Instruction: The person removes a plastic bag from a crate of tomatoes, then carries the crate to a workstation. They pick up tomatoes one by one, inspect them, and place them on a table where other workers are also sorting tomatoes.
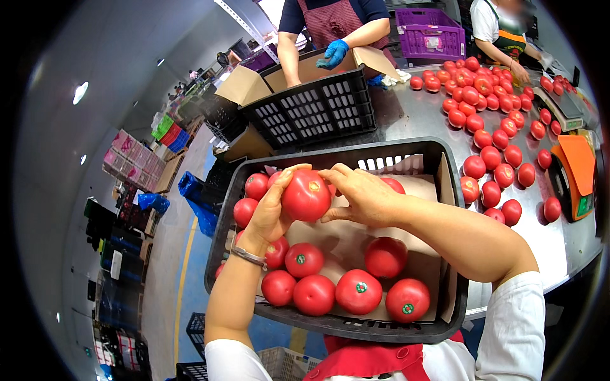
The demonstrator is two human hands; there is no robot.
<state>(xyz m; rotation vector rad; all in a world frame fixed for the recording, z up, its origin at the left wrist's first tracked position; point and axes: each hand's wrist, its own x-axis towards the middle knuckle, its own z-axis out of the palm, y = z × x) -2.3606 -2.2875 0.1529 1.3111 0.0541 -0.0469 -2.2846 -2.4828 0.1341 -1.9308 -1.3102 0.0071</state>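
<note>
Above a black plastic crate (405,333) lined with brown cardboard, a large red tomato (306,196) is held up with its stem scar showing. My left hand (270,209) grips it from the left side. On its right, my right hand (364,196) has fingertips and thumb against it. More red is partly visible behind the right fingers. Inside the crate, tomatoes line the left side and the near edge; some, such as this tomato (359,292), bear a small green sticker. One tomato (386,257) lies on the cardboard near the middle right.
Many loose tomatoes (481,90) spread over the steel table (419,114). An orange scale (574,176) and another scale (562,107) stand at right. Across the table, a person with a blue glove (336,53) reaches into a cardboard-lined black crate (314,107). Another person handles tomatoes beside purple crates (431,40).
</note>
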